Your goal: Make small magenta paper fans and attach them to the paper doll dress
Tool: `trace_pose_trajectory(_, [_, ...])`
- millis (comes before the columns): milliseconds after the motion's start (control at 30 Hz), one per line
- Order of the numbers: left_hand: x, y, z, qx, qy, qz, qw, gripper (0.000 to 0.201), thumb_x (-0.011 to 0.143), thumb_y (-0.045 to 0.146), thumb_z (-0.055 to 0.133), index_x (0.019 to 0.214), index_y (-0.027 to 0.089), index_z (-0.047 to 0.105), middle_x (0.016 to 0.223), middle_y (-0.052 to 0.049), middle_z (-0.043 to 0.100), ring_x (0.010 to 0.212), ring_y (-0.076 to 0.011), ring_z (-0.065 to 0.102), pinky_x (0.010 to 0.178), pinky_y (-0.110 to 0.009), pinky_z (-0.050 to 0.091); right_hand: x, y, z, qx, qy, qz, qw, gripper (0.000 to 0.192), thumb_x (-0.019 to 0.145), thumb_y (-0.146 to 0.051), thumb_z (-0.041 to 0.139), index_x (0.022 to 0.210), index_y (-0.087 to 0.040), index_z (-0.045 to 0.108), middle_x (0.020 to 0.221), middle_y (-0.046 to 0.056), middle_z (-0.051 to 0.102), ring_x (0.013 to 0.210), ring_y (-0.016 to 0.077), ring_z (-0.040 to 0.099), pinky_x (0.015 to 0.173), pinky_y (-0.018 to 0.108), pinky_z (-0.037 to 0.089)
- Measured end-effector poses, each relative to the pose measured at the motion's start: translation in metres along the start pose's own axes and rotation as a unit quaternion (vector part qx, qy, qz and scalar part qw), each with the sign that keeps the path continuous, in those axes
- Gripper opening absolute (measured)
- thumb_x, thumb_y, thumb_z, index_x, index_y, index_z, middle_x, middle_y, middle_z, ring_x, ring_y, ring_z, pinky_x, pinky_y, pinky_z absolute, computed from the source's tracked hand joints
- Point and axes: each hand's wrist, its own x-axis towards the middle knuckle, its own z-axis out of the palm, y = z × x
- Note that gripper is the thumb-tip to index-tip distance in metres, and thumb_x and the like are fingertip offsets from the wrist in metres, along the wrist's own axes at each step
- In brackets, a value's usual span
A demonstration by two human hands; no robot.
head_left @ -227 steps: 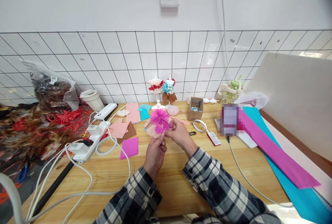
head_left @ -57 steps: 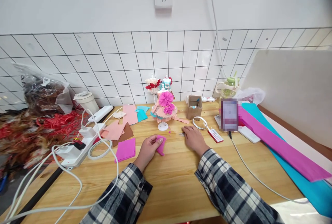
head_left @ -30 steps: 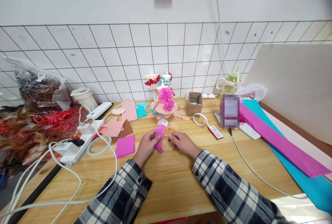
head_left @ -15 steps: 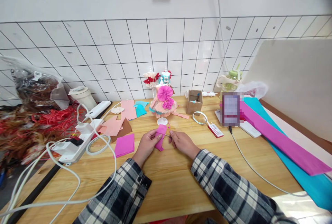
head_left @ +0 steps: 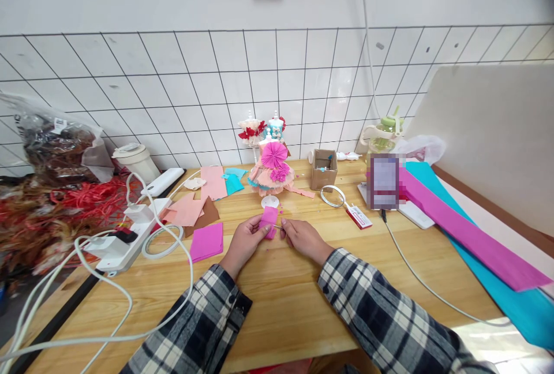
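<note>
My left hand point(head_left: 244, 242) pinches a magenta crepe paper strip point(head_left: 270, 216) between thumb and fingers. Closed around a thin metal rod point(head_left: 277, 226), perhaps a needle, my right hand point(head_left: 304, 239) lays its tip across the strip. Just behind my hands stands a miniature dress form point(head_left: 272, 175) in a peach paper skirt, with a pleated magenta fan and flower on it. Its white round base point(head_left: 270, 201) is close to the strip's top end. To the left of my left hand lies a stack of magenta paper squares point(head_left: 206, 242).
Peach and blue paper pieces point(head_left: 213, 182) lie at the back left, near a white power strip point(head_left: 125, 247) with looping cables. A small cardboard box point(head_left: 324, 178), magnifying glass point(head_left: 333, 195), blurred-out phone point(head_left: 385, 182) and long paper sheets point(head_left: 470, 229) are to the right.
The magenta strip's lower end, which hung below my left thumb, now reaches less far down. Both hands stay in nearly the same place, and the view has shifted slightly.
</note>
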Motion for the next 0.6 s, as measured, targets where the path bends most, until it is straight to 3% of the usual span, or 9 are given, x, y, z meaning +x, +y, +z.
trace_pose_trajectory(600, [0.0001, -0.0015, 0.0002, -0.008, -0.014, 0.009, 1.0, 0.051, 0.069, 0.037, 0.071, 0.114, 0.014, 0.064, 0.111, -0.01, 0.068, 0.104, -0.0259, 0.062, 0.095, -0.039, 0.046, 0.002, 0.0004, 0.0011, -0.002, -0.009, -0.014, 1.0, 0.052, 0.096, -0.048, 0.022, 0.072, -0.021, 0.058, 0.067, 0.001, 0.059, 0.064, 0.014, 0.053, 0.062, 0.024, 0.035])
